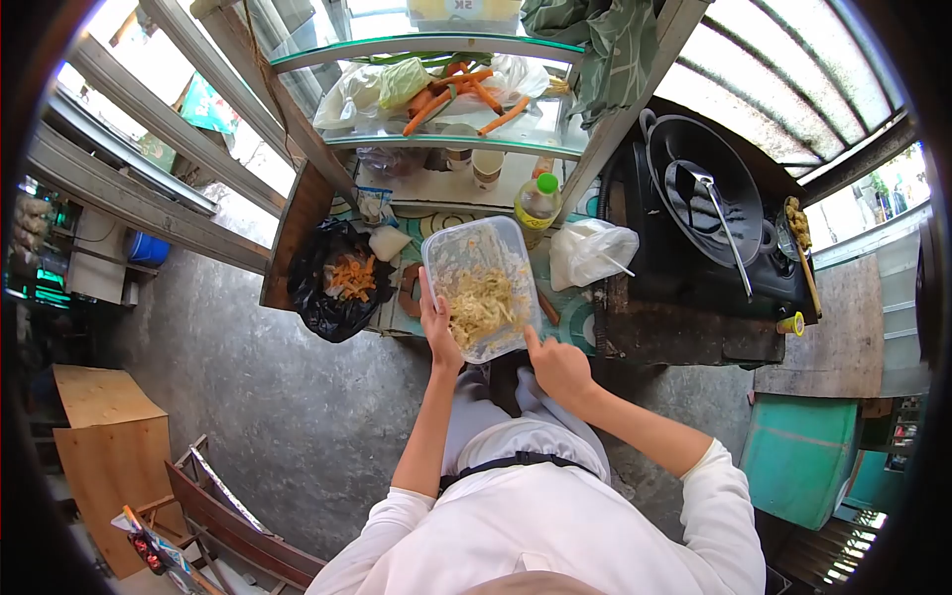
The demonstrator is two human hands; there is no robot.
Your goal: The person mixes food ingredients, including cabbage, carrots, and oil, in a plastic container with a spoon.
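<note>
A clear rectangular plastic container (pixel 458 241) is tilted toward me above the front of the counter. My left hand (pixel 438 325) grips its left side, thumb along the wall. Inside lies a pale yellow shredded mixture (pixel 484 302), with smears on the walls. At the container's lower right corner is my right hand (pixel 560 372), index finger stretched toward the rim and the other fingers curled. Whatever those curled fingers hold, if anything, is hidden. Behind the container stands a bottle with a green cap (pixel 536 203), beside a white plastic bag (pixel 592 253).
A black bag with orange peelings (pixel 352 278) sits left of the container. Carrots (pixel 466 94) and greens lie on the glass shelf. At right, a black wok (pixel 704 188) with a metal spatula (pixel 729 233) rests on the stove. A wooden bench (pixel 238 526) stands lower left.
</note>
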